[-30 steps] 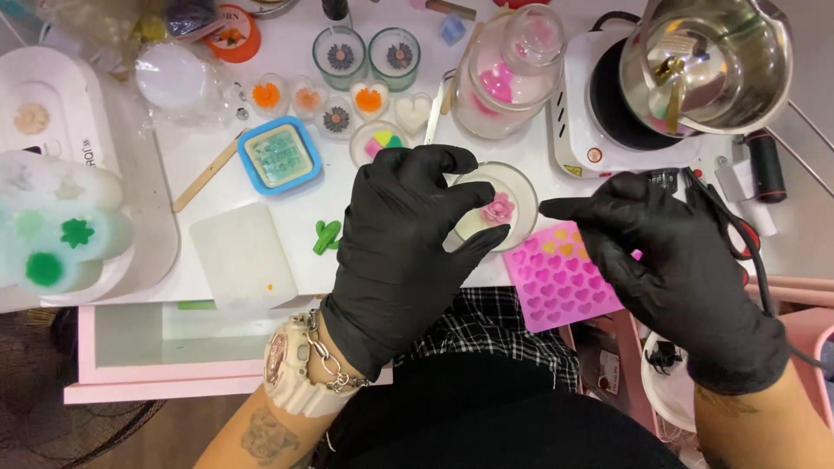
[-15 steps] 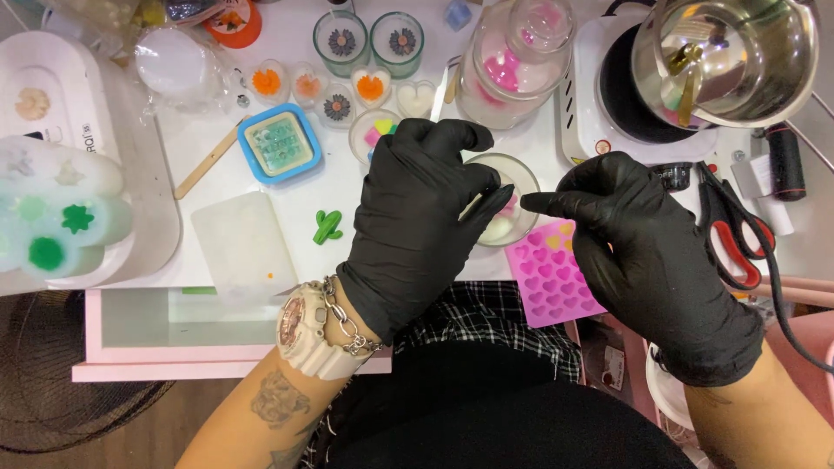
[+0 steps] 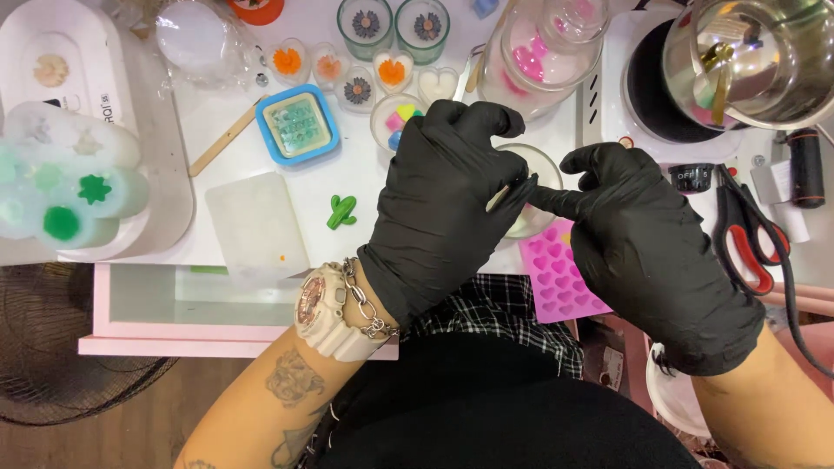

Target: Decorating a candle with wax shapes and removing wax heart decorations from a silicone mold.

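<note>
Head view: the left hand (image 3: 443, 208) curls round a glass dish (image 3: 532, 195) near the table's front edge, thumb pinching its rim. The right hand (image 3: 647, 243) points its forefinger into the dish, other fingers curled, above a pink mould (image 3: 556, 278).

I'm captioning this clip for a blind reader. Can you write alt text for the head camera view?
Two black-gloved hands meet over a small round glass dish on a white table: the left hand grips its rim, the right hand points a finger into it. A pink heart mould, red-handled scissors and a steel pot sit to the right.
</note>
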